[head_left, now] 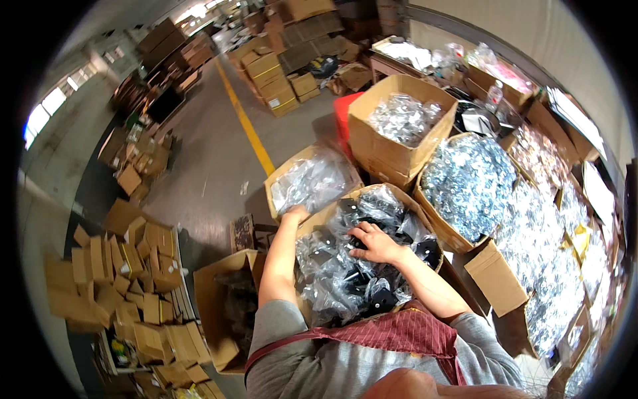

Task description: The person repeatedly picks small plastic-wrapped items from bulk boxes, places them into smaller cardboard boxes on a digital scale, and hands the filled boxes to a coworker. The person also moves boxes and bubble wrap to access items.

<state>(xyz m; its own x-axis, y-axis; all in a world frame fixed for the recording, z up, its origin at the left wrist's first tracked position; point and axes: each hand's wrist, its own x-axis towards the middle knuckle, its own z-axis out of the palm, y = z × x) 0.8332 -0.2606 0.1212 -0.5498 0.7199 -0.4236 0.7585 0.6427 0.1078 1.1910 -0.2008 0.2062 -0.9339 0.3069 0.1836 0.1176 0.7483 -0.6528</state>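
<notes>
In front of me stands a cardboard box full of black parts in transparent plastic bags [332,282]. My right hand [377,245] rests on top of these bags with its fingers spread, and I see nothing held in it. My left hand [296,213] reaches over to the near left edge of a second box, which holds transparent plastic bags [312,179]. Its fingers are mostly hidden there, so I cannot make out whether they grip the plastic or the box rim.
To the right are a tall box of transparent bags [405,123], a box of bluish shiny packets [468,183] and a heap of silvery packets [551,266]. An open carton [222,312] stands at my left. Piled small cartons [126,272] lie farther left.
</notes>
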